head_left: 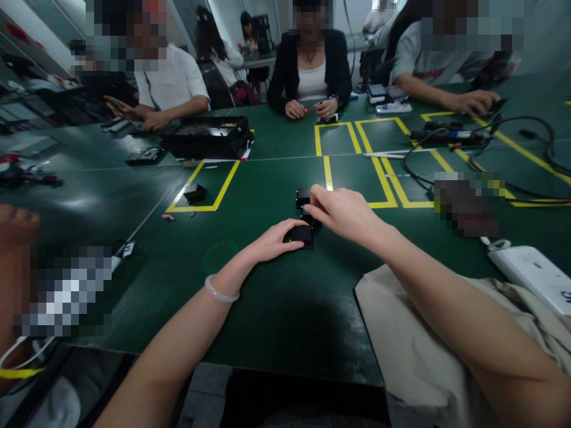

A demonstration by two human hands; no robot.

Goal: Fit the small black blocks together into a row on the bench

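Note:
On the green table [276, 309], several small black blocks stand close together in front of me. My left hand [279, 239] has its thumb and fingers around the nearest black block [302, 235], which rests on the table. My right hand [336, 211] is closed in a pinch over the middle black piece [311, 217]; its fingertips partly hide that piece, and whether they grip it is unclear. Just behind, touching or nearly touching, is a third black block [304, 196]. A pale bracelet [222, 290] circles my left wrist.
Yellow tape [328, 172] marks rectangles on the table. A small black box [194, 192] lies left, with a black tray [207, 137] behind it. Cables [513, 193], a white power bank [530, 273] and a beige bag [401, 333] are right. Several people sit around.

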